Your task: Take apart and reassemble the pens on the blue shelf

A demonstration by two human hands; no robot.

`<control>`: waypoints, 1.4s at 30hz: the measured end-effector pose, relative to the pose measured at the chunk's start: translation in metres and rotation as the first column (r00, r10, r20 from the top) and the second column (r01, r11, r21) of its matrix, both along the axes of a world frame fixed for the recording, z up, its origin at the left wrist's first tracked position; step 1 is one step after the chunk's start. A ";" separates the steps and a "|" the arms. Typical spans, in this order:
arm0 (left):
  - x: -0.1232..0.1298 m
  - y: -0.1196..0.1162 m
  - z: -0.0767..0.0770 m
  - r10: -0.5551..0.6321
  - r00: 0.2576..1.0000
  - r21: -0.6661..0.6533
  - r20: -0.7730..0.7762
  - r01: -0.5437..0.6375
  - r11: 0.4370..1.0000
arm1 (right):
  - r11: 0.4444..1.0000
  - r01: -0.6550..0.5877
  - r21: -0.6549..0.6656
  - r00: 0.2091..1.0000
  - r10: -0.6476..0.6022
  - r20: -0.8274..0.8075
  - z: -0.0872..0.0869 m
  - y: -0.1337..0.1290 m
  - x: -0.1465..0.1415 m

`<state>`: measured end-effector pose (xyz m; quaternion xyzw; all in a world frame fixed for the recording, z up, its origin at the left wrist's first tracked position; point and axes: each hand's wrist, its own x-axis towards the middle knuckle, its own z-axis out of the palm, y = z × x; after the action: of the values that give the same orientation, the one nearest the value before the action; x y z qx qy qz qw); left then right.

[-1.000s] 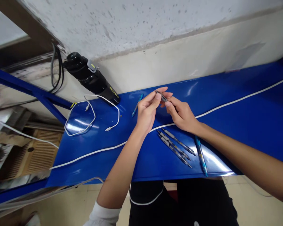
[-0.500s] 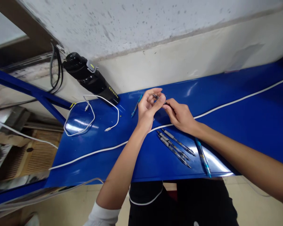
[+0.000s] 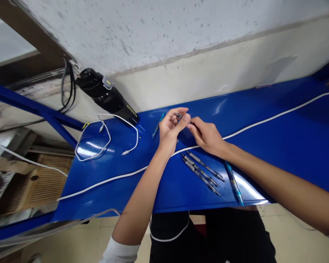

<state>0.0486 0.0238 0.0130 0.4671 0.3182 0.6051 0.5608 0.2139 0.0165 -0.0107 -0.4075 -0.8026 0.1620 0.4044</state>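
Across the glossy blue metal surface (image 3: pixel 276 135), a slim blue pen (image 3: pixel 158 126) was seen just beside the left hand (image 3: pixel 168 131) — a slim grey pen (image 3: pixel 178 115) was pinched in its near-shut grip, the far end held in the equally tight grip of the right hand (image 3: pixel 208 137) — with three grey pens (image 3: pixel 201 171) below.

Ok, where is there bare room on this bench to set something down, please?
Bare bench runs past your right hand, between the long white cable and the wall. It is crowded at the pens below that hand.
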 end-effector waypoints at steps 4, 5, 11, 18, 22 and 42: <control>-0.003 -0.002 0.005 -0.116 0.993 0.017 0.022 0.115 0.993 | 1.000 -0.002 -0.010 1.000 0.002 0.006 -0.001 0.001 0.001; -0.004 -0.001 0.005 -0.111 0.994 0.013 0.019 0.111 0.994 | 1.000 0.000 -0.011 1.000 0.000 0.010 -0.001 0.001 0.001; -0.002 0.003 -0.004 0.070 0.997 -0.006 -0.030 -0.070 0.998 | 1.000 0.002 0.001 0.998 -0.002 0.058 -0.002 0.001 0.001; -0.005 0.000 0.002 -0.106 0.994 0.008 0.029 0.106 0.994 | 1.000 0.025 0.020 1.000 -0.025 0.007 0.000 0.004 0.002; -0.007 0.001 0.002 -0.103 0.995 -0.002 0.005 0.103 0.995 | 1.000 0.025 0.017 1.000 -0.025 0.004 0.000 0.005 0.003; -0.003 0.003 -0.003 -0.002 1.000 -0.054 0.001 0.002 0.999 | 1.000 0.022 0.015 0.999 -0.023 0.035 0.000 0.002 0.002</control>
<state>0.0461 0.0266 0.0102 0.4519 0.3336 0.5959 0.5739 0.2155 0.0189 -0.0110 -0.4161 -0.8062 0.1442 0.3951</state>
